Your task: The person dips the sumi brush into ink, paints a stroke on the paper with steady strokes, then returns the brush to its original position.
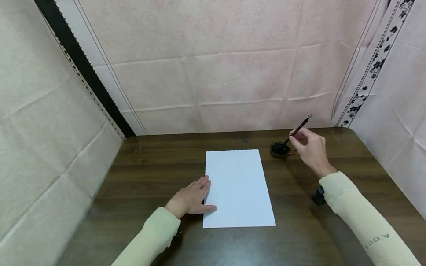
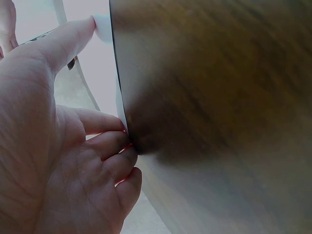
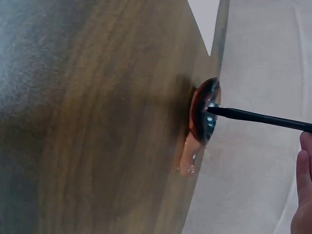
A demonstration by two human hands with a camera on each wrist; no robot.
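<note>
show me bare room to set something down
Tabletop is bare in front of the paper, between the sleeves, and from the left hand to the left cloth. Crowded: right of the paper, where the right hand holds a brush at a small dish.

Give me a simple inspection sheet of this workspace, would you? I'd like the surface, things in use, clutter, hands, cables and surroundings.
Surface: brown wood-grain table, partly glossy.
Things in use: white sheet of paper, lying flat, no marks visible; writing brush, its tip at the small ink dish, contact uncertain.
Clutter: nothing seen.
Hands: left hand rests on the paper's left edge; right hand pinches the brush.
Cables: nothing seen.
Surroundings: pale patterned cloth behind and at both sides, with a black floral border at right.
</note>
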